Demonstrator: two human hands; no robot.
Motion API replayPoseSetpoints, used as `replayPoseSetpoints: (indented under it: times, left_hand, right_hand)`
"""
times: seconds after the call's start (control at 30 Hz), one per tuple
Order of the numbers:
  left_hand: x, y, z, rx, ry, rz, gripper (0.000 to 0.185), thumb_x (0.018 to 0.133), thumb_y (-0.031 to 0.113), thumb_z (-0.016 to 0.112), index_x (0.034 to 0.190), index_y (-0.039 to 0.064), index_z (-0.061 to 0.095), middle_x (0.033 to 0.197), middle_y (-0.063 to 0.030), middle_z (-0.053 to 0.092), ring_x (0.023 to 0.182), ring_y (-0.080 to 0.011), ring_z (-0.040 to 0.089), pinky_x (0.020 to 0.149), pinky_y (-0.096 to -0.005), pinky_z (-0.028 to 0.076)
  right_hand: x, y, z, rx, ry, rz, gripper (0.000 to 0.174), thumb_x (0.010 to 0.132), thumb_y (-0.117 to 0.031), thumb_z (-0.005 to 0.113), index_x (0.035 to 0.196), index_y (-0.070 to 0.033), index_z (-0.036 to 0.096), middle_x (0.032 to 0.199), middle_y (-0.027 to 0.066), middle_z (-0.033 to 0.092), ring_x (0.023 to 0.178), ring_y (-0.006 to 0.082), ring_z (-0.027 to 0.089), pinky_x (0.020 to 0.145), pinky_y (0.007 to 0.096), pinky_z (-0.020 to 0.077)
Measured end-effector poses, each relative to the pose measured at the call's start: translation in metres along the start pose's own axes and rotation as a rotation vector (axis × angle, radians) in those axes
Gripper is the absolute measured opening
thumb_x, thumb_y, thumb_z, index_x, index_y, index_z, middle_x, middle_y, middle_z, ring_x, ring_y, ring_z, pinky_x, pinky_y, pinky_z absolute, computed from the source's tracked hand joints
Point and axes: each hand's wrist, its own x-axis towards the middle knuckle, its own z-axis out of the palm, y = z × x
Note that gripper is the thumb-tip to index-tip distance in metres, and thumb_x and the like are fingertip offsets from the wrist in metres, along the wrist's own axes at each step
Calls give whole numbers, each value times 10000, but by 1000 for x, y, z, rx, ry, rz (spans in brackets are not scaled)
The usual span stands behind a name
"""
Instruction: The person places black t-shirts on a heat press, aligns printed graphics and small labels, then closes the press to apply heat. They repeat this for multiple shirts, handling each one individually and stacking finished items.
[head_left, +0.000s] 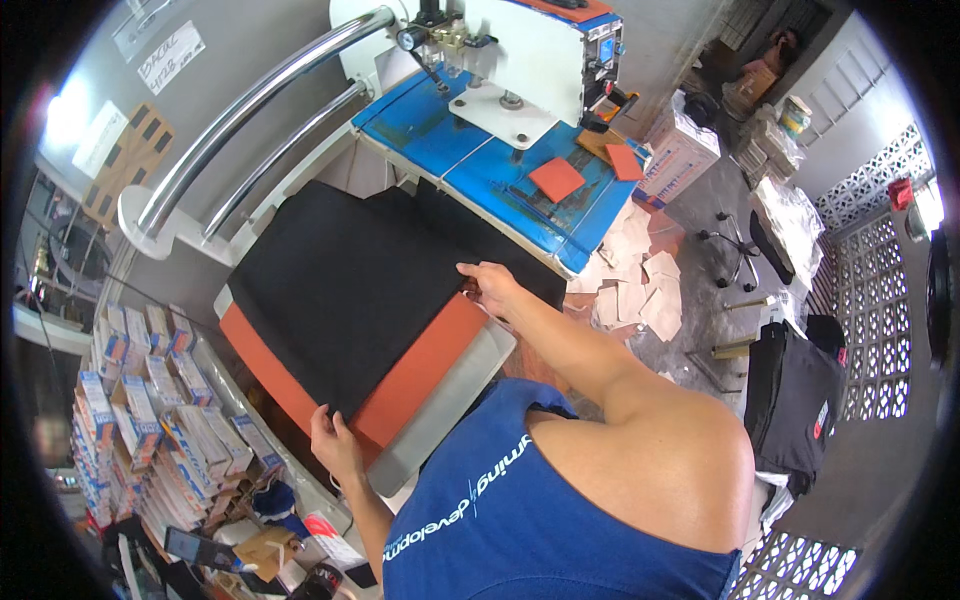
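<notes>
Black fabric (352, 277) lies fairly flat over the orange pad (420, 367) of a heat press, whose near strip shows along the fabric's edge. My left hand (334, 442) pinches the fabric's near left corner between thumb and fingers. At the near right corner, my right hand (487, 286) grips the edge with the thumb on top. More black fabric hangs beyond the pad on the right, under the press's blue upper plate (480, 161), which is swung aside from the pad.
Two orange pieces (557, 180) rest on the blue plate. Chrome tubes (262, 112) run along the back left. Stacked cardboard boxes (180, 420) stand at left. Paper sheets (637, 296) litter the floor at right, near a wheeled chair base (739, 251). Black garments (791, 397) are piled far right.
</notes>
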Motion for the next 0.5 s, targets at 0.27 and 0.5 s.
replayPoseSetpoints:
  times: [0.27, 0.5]
  left_hand:
    - [-3, -12, 4, -28, 93, -39, 219, 907, 126, 727, 1091, 8, 739, 991, -198, 737, 889, -334, 716, 827, -411, 550]
    - [-6, -1, -3, -30, 82, -76, 196, 893, 118, 737, 1063, 21, 742, 868, -168, 700, 788, -338, 678, 749, -431, 531]
  right_hand:
    - [-3, -2, -8, -38, -30, -7, 188, 937, -166, 775, 919, -125, 592, 857, 13, 615, 788, 178, 587, 751, 356, 488]
    - [-14, -4, -6, -69, -51, -24, 212, 942, -194, 778, 916, -134, 577, 804, 3, 556, 744, 162, 548, 704, 342, 470]
